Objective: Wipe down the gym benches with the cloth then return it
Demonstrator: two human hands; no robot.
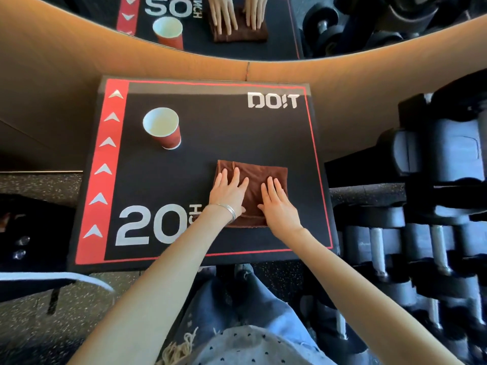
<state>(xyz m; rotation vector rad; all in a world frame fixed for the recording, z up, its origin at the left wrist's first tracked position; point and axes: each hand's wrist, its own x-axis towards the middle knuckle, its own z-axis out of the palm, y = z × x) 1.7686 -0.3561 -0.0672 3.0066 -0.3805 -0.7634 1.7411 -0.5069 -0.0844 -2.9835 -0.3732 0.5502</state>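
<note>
A brown cloth lies folded flat on the black worktop. It sits toward the near right part of the worktop, just beside the big white "20". The person stands in front of it and leans both arms out.

The left hand rests flat on the left side of the cloth. Its fingers are straight and a little spread, and they hold nothing. A thin silver bracelet goes round that wrist. The right hand rests flat on the right side of the cloth. Its fingers are straight too and close together. A strip of cloth shows between the two hands.

A red paper cup stands upright on the far left part of the worktop, well apart from the cloth. It is white inside.

Dark dumbbells sit in rows to the right. A mirror at the top shows the hands, cloth and cup again.
</note>
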